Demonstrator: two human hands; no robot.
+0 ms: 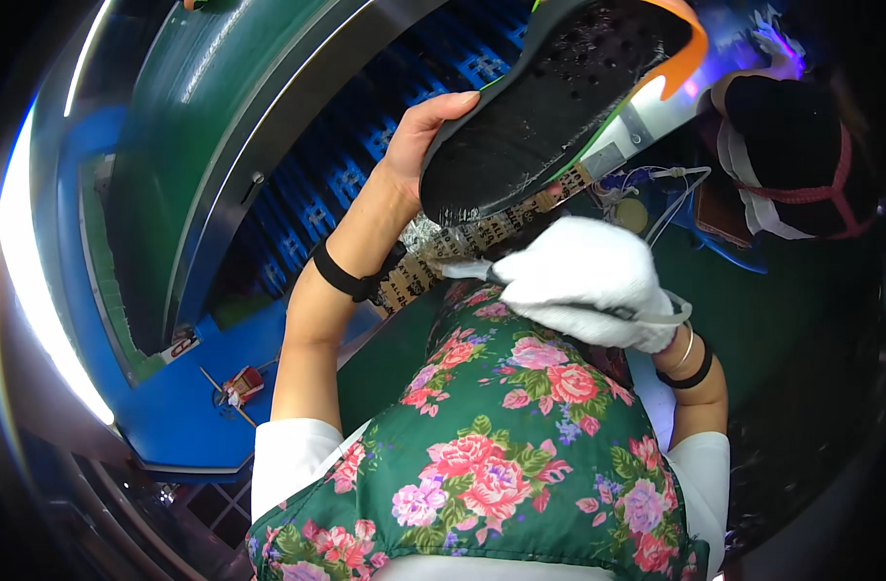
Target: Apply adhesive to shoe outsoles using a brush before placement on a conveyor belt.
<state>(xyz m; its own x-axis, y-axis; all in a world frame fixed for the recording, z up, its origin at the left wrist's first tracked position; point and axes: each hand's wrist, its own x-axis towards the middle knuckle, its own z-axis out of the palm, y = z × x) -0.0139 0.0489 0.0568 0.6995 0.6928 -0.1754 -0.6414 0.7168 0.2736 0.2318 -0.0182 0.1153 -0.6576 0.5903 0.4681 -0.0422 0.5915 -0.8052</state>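
Note:
My bare left hand [421,143] grips the edge of a black shoe sole [549,116] with orange and green trim. Small holes dot its inner face, and a shiny, whitish film or streaks lie along its rim. The thumb rests on the edge; the other fingers are hidden behind the sole. Below it, my right hand [588,276] in a white glove is closed round a brush [470,270] with pale bristles and a dark collar. The bristles point left, apart from the sole, near the taped edge of the bench.
A blue slatted conveyor [312,218] runs beyond my left arm, beside a metal rail and a green belt [162,126]. Printed brown tape [491,230] covers the near edge. A co-worker [792,145] is at the right, near white cables. A small red object [241,385] lies on a blue surface.

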